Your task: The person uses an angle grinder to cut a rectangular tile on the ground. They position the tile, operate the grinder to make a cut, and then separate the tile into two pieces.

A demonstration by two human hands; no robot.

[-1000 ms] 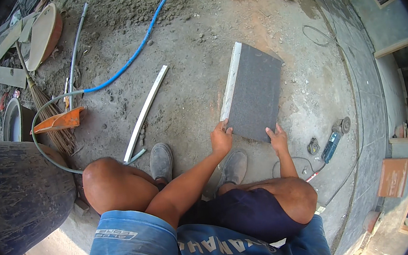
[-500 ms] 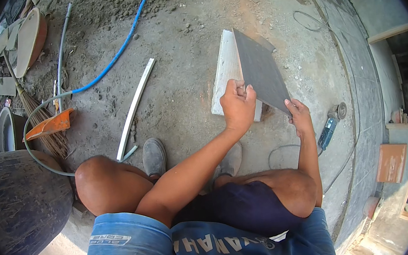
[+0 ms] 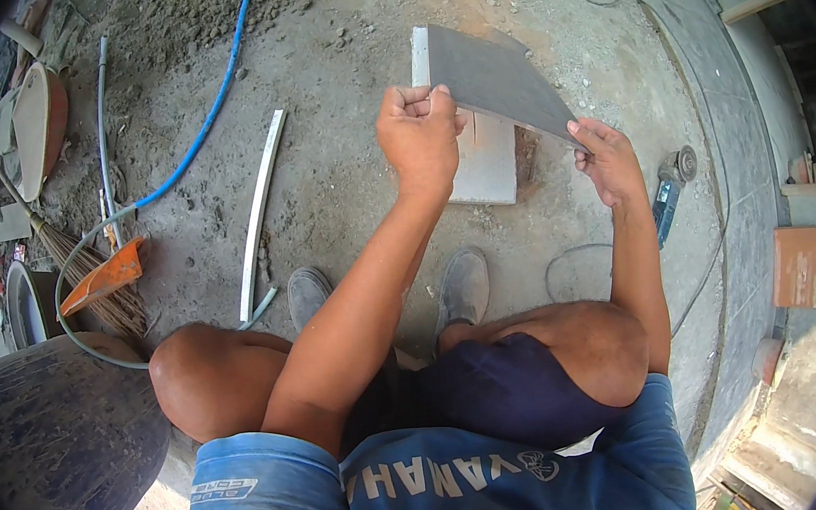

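Note:
A flat dark grey tile is held up at a tilt between my two hands. My left hand is closed on its near left corner, the fingers curled in. At the near right corner my right hand pinches the edge between thumb and fingers. Below the tile a pale whitish block lies on the ground, partly hidden by the tile; a thin dark line marks its top. To the right of my right hand an angle grinder with a teal body rests on the floor, apart from it.
A white strip and a blue hose lie on the dusty floor to the left. Beyond them are an orange dustpan, a straw broom and a basin. A dark drum stands at near left. The grinder's cord runs along the right.
Both hands have raised the tile off the block and spread apart. The tile has turned, with its near edge now sloping down to the right, and more of the block's near end shows.

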